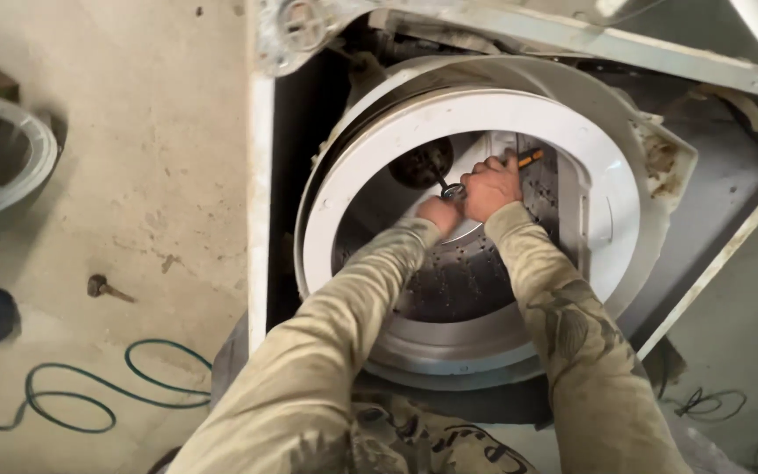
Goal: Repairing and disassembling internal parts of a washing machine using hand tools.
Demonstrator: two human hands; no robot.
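Note:
Both my arms reach down into the open drum of a top-loading washing machine point(344, 175). My right hand point(491, 186) is closed around a tool with an orange and black handle point(530, 158), its metal head point(454, 190) down at the drum's bottom. My left hand point(439, 212) sits just beside it, fingers curled near the tool's head; whether it grips anything is hidden. A dark round hub part point(421, 163) lies at the drum's centre, just left of the tool. The perforated steel drum wall point(458, 281) surrounds my forearms.
The machine's white cabinet frame point(261, 175) lies open on a concrete floor point(151, 175). A green cable point(89, 395) loops at lower left, a small bolt-like piece point(98, 286) beside it. A white ring part point(10, 158) sits at far left. Dark cords point(704, 404) lie at lower right.

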